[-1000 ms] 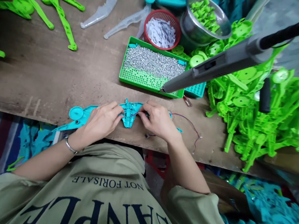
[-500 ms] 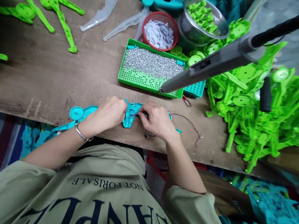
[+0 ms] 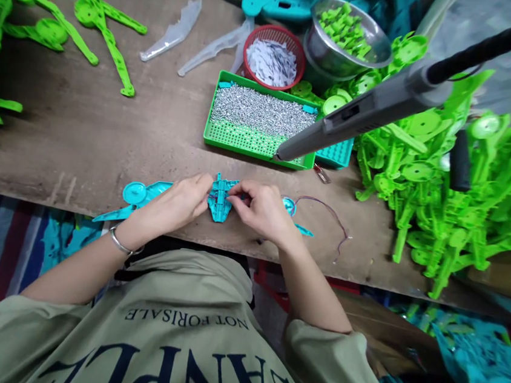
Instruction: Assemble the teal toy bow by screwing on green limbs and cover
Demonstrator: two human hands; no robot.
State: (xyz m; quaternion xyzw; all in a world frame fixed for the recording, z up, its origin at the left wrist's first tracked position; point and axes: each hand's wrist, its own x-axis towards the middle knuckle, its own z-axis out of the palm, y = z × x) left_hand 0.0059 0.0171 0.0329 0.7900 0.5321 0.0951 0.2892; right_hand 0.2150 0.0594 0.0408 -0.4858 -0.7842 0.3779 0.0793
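Note:
A teal plastic housing [image 3: 220, 206] with long side arms and a round disc [image 3: 135, 192] at its left lies on the bench near the front edge. My left hand [image 3: 187, 201] is closed on the left side of its middle part, covering some of it. My right hand [image 3: 265, 211] pinches with thumb and forefinger at the right of that middle part, where a thin dark wire runs; the fingertips partly hide it. To the right of this hand, a long thin wire [image 3: 322, 202] curls out over the bench.
A green tray [image 3: 242, 147] of small metal screws stands ahead, with a grey electric screwdriver [image 3: 350, 113] hanging over it. Behind are a red basket [image 3: 298, 68] of white pieces and a metal bowl [image 3: 383, 59] of green parts. Green plastic parts [image 3: 422, 172] are heaped at right.
My left hand has shifted slightly left and down along the housing. My right hand's fingertips have moved a little left and down, and more of the housing's middle shows.

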